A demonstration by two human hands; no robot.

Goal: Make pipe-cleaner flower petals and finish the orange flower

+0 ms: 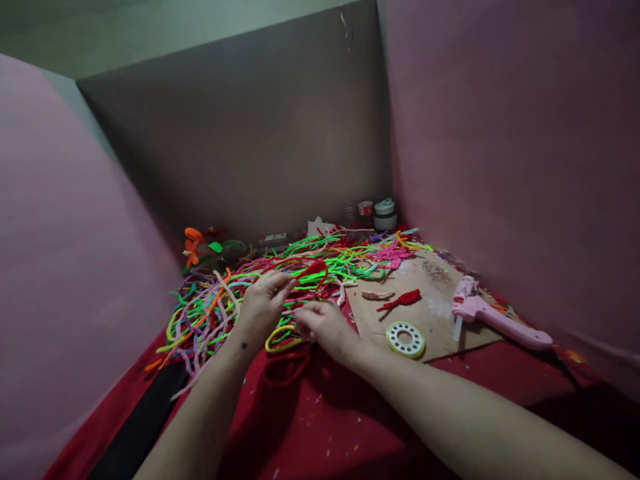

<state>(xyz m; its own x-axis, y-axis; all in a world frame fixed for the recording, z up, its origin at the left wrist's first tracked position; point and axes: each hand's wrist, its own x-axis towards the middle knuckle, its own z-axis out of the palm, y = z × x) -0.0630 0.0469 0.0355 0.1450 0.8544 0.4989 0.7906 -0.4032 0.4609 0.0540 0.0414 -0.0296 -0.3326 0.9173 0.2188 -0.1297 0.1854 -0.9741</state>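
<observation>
My left hand (pixel 270 293) is closed, thumb and fingers pinching a red pipe cleaner (pixel 313 269) bent into a narrow leaf-like loop. A thin red length curves from that loop down to my right hand (pixel 323 320), whose fingers are pinched together on it; their tips are partly hidden. Just below my hands, a yellow loop (pixel 283 340) and a dark red loop lie over the red cloth, perhaps scissor handles. A heap of loose pipe cleaners (pixel 205 320) in green, orange, lilac and pink spreads behind and left of my hands.
On the cardboard (pixel 370 320) at right lie a red twisted piece (pixel 400 301), a beige piece (pixel 377 295), a white-and-yellow perforated disc (pixel 405 340) and a pink glue gun (pixel 495 317). An orange flower (pixel 193 247) and a lidded jar (pixel 385 215) stand at the back. Pink walls flank both sides.
</observation>
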